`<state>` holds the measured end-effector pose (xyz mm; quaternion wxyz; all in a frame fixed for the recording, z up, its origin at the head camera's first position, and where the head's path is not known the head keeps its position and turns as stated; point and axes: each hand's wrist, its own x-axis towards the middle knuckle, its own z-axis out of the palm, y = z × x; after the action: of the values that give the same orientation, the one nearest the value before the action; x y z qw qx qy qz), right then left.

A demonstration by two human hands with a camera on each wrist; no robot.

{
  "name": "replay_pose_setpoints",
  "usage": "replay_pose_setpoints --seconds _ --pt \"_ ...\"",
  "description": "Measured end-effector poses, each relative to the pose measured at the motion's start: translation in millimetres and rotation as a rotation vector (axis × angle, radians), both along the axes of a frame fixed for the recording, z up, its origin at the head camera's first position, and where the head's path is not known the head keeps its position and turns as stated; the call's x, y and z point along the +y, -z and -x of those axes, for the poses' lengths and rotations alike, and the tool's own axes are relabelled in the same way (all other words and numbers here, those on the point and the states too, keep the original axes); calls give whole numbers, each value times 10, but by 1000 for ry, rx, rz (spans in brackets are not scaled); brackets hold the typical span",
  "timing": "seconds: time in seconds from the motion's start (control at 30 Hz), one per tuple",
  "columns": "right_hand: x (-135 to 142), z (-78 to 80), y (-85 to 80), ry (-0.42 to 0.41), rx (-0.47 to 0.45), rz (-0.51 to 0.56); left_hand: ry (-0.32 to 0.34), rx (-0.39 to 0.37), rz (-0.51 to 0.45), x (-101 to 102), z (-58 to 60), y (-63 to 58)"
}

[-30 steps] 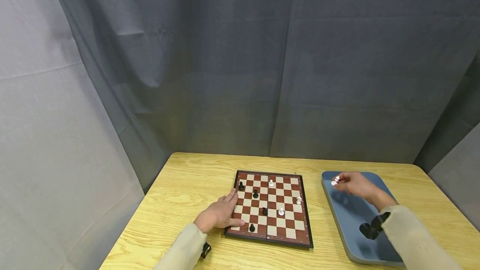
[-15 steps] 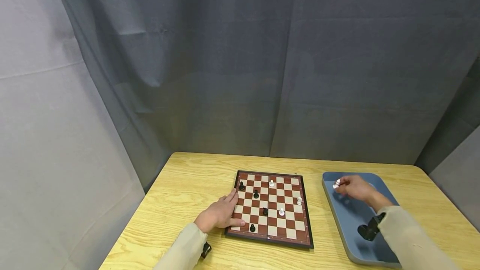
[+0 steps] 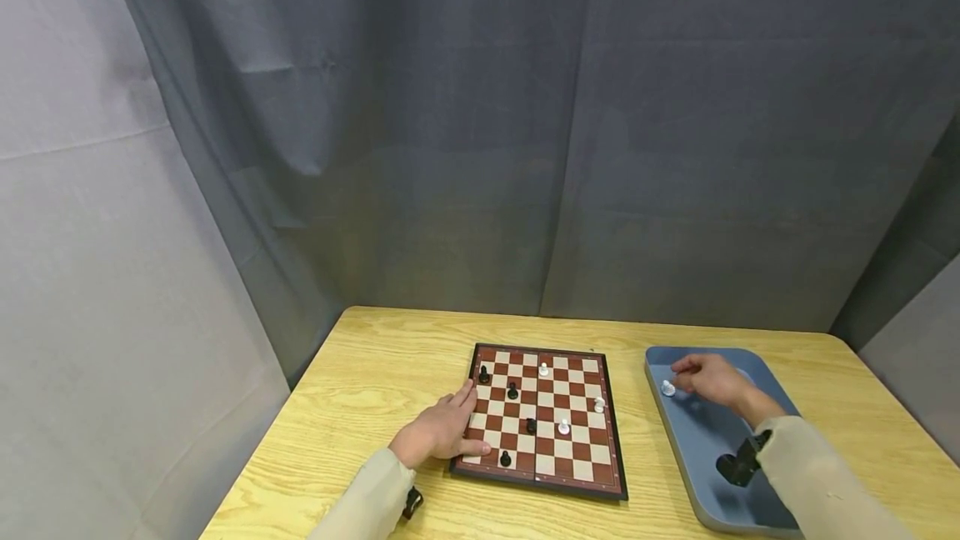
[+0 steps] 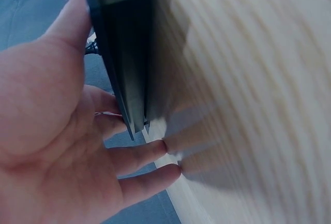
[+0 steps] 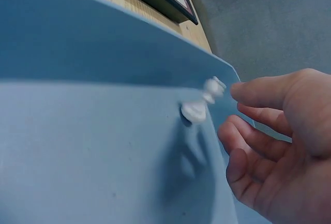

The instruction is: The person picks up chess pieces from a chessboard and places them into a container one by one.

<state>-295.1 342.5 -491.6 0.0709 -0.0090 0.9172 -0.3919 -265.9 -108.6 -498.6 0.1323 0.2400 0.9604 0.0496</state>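
A white chess piece (image 3: 667, 387) stands in the far left part of the blue tray (image 3: 701, 494). My right hand (image 3: 711, 377) is just to the right of the piece, fingers loosely bent and holding nothing. In the right wrist view, a small gap shows between the tilted, slightly blurred white piece (image 5: 204, 101) and my fingertips (image 5: 239, 90). At the left edge of the chessboard (image 3: 555, 465), my left hand (image 3: 438, 430) rests with its fingers extended. Its thumb lies over the near left corner, while two fingertips (image 4: 173, 169) touch the wooden table beside the board.
Several black chess pieces (image 3: 512, 391) stand on the board's left half. Three white chess pieces (image 3: 564, 427) are on its right half. A strip of wooden table (image 3: 645, 457) separates board and tray. Grey curtains (image 3: 465, 148) hang behind and beside the table.
My right hand held the white piece over the tray before; now it has let go, and the piece is lower, in the tray. My left hand stays at the board.
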Motion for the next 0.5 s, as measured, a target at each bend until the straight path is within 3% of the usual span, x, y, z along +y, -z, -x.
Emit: replay_pose_setpoints --seconds 0.2,0.5 --pt "-31 -47 -46 -12 45 -44 1 -3 -3 11 -7 -7" --pt "-230 -168 -244 -28 104 -51 8 2 8 6 -16 -12"
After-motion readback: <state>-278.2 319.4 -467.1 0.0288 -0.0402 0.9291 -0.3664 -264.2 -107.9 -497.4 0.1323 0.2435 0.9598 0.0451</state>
